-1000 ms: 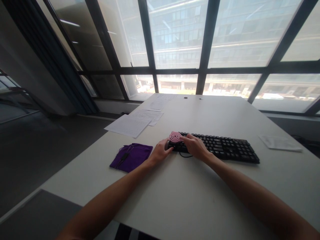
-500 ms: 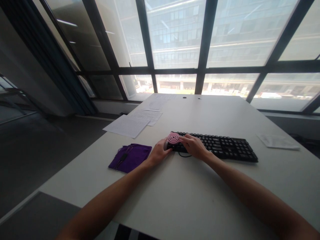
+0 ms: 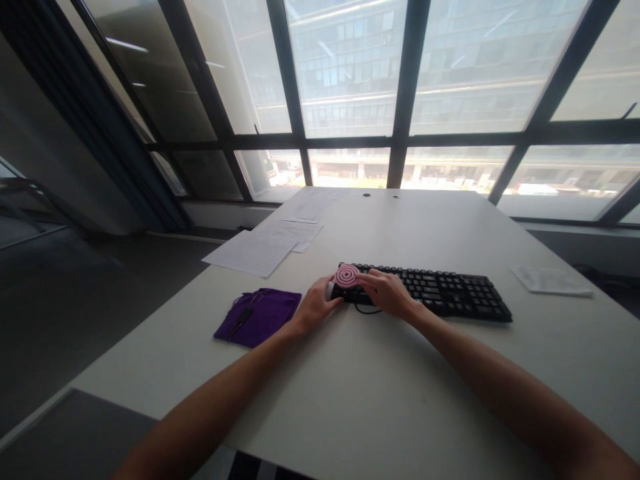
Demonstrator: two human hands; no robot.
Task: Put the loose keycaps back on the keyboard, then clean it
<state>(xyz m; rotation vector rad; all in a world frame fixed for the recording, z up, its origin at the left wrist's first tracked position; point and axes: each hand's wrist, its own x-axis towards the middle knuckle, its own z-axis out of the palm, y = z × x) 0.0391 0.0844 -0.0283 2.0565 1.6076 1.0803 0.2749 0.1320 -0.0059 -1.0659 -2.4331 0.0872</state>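
Note:
A black keyboard lies on the white table. On its left end sits a round pink disc with raised concentric rings. My left hand curves round the keyboard's left end, thumb at the front edge and fingertips up beside the disc. My right hand reaches over the keys, its fingers drawn together against the right edge of the disc. What lies under the disc is hidden. To the left of my left hand is a flat purple drawstring pouch with a dark cord and toggle.
Sheets of paper lie along the table's left side. A pale flat packet rests at the right. A black cable loop shows by the keyboard's front edge. Large windows stand beyond the table.
The view has shifted slightly, so everything sits a little further left. Both hands stay at the disc and the keyboard's left end, with hardly any visible movement.

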